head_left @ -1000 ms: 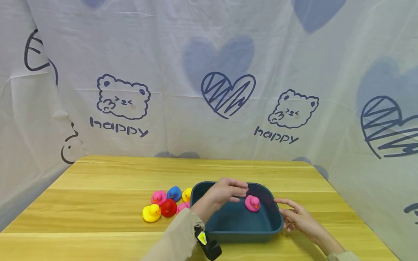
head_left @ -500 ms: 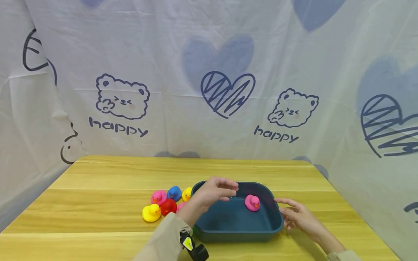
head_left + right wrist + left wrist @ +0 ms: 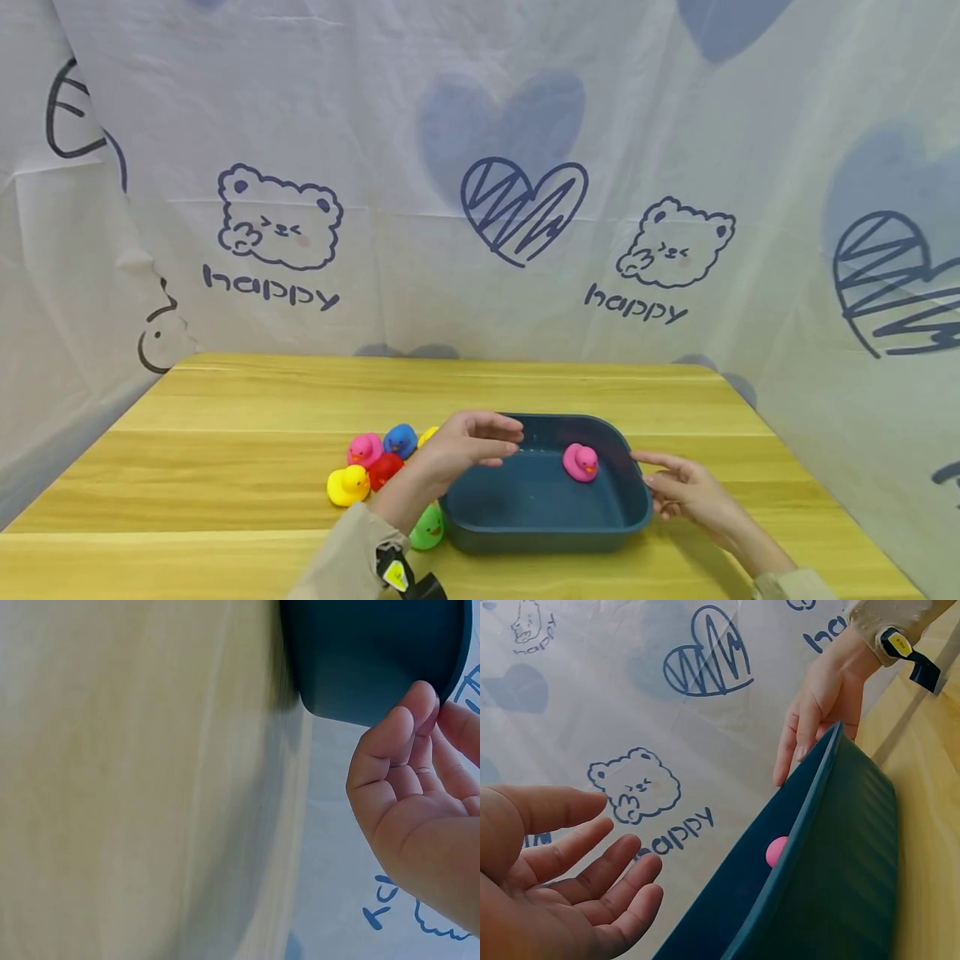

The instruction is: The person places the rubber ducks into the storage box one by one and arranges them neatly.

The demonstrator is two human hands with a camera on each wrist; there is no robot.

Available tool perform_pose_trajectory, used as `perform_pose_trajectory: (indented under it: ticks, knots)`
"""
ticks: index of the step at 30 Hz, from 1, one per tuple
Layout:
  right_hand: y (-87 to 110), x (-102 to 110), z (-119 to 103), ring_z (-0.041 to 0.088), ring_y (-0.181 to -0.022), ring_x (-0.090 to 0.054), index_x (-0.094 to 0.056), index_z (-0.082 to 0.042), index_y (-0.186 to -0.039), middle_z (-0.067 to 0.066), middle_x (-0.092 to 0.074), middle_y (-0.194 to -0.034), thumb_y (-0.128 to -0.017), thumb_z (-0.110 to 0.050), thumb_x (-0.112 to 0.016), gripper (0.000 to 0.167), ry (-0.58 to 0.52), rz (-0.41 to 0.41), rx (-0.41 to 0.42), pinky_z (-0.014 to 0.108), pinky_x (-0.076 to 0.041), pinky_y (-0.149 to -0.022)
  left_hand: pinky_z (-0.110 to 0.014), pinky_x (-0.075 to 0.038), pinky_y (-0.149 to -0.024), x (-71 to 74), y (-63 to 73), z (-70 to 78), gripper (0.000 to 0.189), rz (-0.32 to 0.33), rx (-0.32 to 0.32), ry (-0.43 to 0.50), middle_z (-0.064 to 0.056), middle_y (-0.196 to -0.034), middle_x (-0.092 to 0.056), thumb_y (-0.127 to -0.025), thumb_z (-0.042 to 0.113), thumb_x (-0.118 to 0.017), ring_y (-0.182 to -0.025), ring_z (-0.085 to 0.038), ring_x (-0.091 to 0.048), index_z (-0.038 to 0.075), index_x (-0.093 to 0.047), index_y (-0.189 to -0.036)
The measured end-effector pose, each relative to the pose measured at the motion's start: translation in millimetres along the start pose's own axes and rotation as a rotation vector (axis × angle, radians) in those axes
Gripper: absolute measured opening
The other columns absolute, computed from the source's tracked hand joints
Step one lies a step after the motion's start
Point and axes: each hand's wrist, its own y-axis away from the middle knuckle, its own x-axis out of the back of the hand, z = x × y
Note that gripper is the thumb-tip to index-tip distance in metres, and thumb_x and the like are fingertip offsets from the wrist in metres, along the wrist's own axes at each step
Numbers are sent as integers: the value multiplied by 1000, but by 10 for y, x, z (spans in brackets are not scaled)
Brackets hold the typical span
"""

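My left hand (image 3: 472, 446) hovers over the left side of a dark teal plastic bin (image 3: 555, 542), fingers spread and relaxed, palm toward the bin. Nothing is in it, as the left wrist view of the hand (image 3: 577, 877) confirms. Inside the bin, near the far right, sits a pink rubber duck (image 3: 580, 462). My right hand (image 3: 693, 496) rests against the bin's right end, index finger reaching along the rim. In the right wrist view, fingertips (image 3: 401, 724) of the right hand touch the bin's outer wall (image 3: 360, 667).
Left of the bin sit a pink duck (image 3: 364, 450), a blue duck (image 3: 401, 441), a red duck (image 3: 385, 469) and a yellow duck (image 3: 348, 486). A green duck (image 3: 427, 528) stands beside the bin's near left corner. Another yellow duck (image 3: 427, 435) is partly hidden. A printed curtain (image 3: 405, 250) hangs behind the table.
My left hand has drawn back leftward across the bin, away from the pink duck in it. The green duck has come into sight under my left wrist. My right hand stays put.
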Motion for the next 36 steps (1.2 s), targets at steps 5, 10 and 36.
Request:
perform_pose_trajectory:
  ticks: [5, 10, 36]
  knots:
    - [3, 3, -5, 9, -62, -53, -41, 3, -130, 1, -58, -72, -92, -12, -49, 41, -10, -4, 9, 22, -46, -55, -38, -44, -85, 111, 97, 16, 31, 0, -14, 19, -17, -109, -58, -86, 5, -57, -100, -27, -56, -8, -54, -114]
    - [8, 0, -6, 10, -62, -53, -43, 0, -129, 1, -57, -72, -92, -12, -48, 39, -14, 0, 1, 22, -46, -55, -39, -45, -85, 200, 172, 35, 31, 29, -13, 21, -15, -106, -59, -86, 6, -58, -99, -26, -57, -9, -54, -112]
    - [21, 10, 19, 11, -62, -54, -51, -18, -123, 2, -58, -73, -93, -13, -46, 30, -24, -5, -13, 23, -46, -56, -33, -47, -81, 619, 560, -87, 35, 112, -58, -60, -22, -101, -59, -83, 1, -59, -92, -24, -58, -19, -48, -109]
